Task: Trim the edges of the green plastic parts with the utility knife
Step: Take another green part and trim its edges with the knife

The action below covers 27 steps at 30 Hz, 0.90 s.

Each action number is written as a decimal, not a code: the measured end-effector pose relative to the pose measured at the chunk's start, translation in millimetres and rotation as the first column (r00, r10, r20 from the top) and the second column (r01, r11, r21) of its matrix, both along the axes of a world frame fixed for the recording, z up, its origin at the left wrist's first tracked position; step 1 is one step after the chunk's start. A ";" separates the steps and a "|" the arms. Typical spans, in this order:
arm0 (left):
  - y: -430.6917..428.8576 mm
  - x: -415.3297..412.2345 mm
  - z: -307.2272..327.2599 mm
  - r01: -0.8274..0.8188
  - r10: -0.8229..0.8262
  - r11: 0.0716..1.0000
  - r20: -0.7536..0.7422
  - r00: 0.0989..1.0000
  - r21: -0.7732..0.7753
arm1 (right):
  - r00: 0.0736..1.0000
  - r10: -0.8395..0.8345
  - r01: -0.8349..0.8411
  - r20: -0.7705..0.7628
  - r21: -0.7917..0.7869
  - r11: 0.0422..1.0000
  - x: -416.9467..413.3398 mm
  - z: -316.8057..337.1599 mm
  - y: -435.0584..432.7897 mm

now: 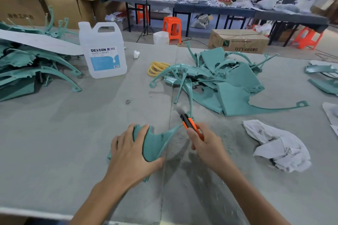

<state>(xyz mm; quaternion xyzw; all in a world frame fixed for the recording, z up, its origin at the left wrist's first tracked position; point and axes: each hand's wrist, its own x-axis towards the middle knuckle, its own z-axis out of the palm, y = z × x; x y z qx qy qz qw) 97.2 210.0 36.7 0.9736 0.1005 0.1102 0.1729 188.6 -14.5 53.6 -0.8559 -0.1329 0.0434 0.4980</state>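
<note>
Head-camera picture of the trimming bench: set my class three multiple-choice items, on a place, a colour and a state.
1. The white jug stands: A on the floor; B left of the yellow coil; C in a hand.
2. The handle of the utility knife is: A blue; B white; C orange.
3. The left hand: A grips a green plastic part; B hangs idle; C lifts the jug.
Answers: B, the coil lies to its right; C, orange shows above the gripping right hand; A, fingers curl over the part.
</note>
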 end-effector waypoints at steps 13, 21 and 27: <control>0.7 -5.4 29.6 -0.081 0.074 0.892 -0.034 0.997 -0.444 | 0.947 0.230 -0.180 0.223 -0.223 0.958 -42.2 4.8 -0.7; 0.1 -41.7 44.4 -0.031 0.096 0.908 0.135 0.986 -0.418 | 0.976 -0.094 0.128 0.198 -0.165 0.978 12.5 9.7 -5.6; -4.4 -49.7 55.6 -0.089 0.156 0.947 0.199 0.968 -0.308 | 0.979 -0.177 0.186 0.097 -0.102 0.977 26.0 14.4 -6.4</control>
